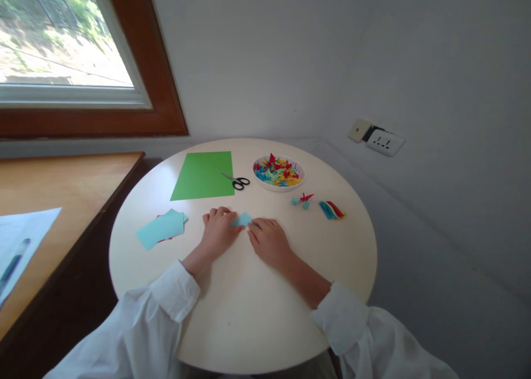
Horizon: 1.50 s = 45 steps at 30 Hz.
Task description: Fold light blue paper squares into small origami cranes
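Note:
A small piece of light blue paper (242, 219) lies on the round white table between my two hands. My left hand (219, 228) is closed at the paper's left side, its thumb and fingers on the edge. At the right corner, the curled fingers of my right hand (269, 239) hold the same paper. A small dark sliver shows by the right fingertips, too small to name. Beyond the hands lie black-handled scissors (239, 183), partly over a green paper sheet (204, 175).
Light blue paper sheets (162, 228) with red beneath lie left. A white bowl (279, 188) holds many small colourful folded papers. Right of it are a few folded pieces (306, 197) and a fan of coloured strips (332, 209). A wooden desk (83, 174) stands at the left.

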Motion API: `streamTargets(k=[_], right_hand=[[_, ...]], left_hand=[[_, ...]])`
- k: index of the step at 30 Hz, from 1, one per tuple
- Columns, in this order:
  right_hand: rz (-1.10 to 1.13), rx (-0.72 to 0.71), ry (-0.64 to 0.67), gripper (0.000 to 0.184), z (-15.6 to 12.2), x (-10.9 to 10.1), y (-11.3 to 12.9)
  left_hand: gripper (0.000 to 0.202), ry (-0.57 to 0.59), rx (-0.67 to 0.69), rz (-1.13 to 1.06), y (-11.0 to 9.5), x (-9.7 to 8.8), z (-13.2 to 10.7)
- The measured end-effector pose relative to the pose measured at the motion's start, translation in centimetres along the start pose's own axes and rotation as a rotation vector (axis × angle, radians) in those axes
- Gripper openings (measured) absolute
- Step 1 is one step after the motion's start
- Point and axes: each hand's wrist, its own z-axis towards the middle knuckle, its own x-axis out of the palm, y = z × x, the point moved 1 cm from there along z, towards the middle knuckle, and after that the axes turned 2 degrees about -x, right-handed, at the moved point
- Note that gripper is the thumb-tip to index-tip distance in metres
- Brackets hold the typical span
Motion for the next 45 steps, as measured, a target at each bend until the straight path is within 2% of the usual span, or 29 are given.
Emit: streamTargets(k=[12,21,27,31,36,40,45], right_hand=[[0.033,0.043,0.020,0.014,0.2,-0.2,0.1],[0.120,0.124,-0.005,0.036,0.2,-0.1,0.1],[0.200,0.150,-0.073,0.051,0.3,0.3,-0.4],[0.285,0.212,-0.109,0.050,0.5,0.3,-0.7],[0.445,0.242,-0.155,0.043,0.7,0.5,-1.2],[0.517,0.188,-0.172,0.035,0.7,0.5,-1.9],[0.685,0.188,-0.143,0.031,0.7,-0.2,-2.2]], left_hand=[[0.026,0.044,-0.039,-0.227,0.1,1.7,0.6],[0.038,-0.002,-0.033,-0.337,-0.1,1.5,0.4],[0.027,0.041,-0.008,-0.319,-0.3,1.4,0.6],[0.021,0.039,0.016,-0.336,-0.2,1.2,0.5],[0.023,-0.030,0.016,-0.390,0.3,1.1,0.2],[0.021,-0.031,0.000,-0.560,0.6,0.8,0.2],[0.012,-0.030,0.059,-0.895,0.6,0.7,0.4]])
